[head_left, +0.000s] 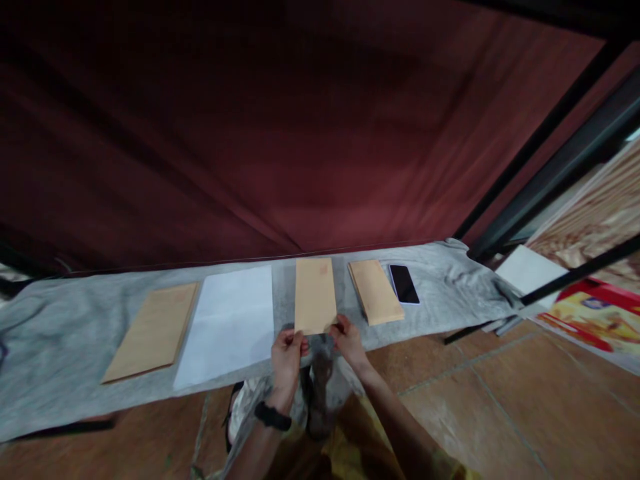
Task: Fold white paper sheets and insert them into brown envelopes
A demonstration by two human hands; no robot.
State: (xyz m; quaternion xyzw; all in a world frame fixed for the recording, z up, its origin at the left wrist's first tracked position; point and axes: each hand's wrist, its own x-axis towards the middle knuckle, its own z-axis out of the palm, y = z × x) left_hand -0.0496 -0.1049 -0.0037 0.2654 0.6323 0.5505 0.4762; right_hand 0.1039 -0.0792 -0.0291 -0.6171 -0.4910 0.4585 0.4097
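Note:
A long brown envelope (315,293) lies lengthwise on the grey cloth (60,340) in front of me. My left hand (287,353) pinches its near left corner, and my right hand (347,340) pinches its near right corner. Both hands have their fingers closed on the envelope's near edge. A black band sits on my left wrist. To the left lie a white sheet of paper (227,323) and a larger brown envelope (153,330). To the right is a small stack of brown envelopes (375,290).
A black phone (404,283) lies face up right of the stack. A dark red curtain (280,133) hangs behind the cloth. Tiled floor (500,400) is on the near right. A white sheet (530,270) and a colourful printed box (600,320) are at the far right.

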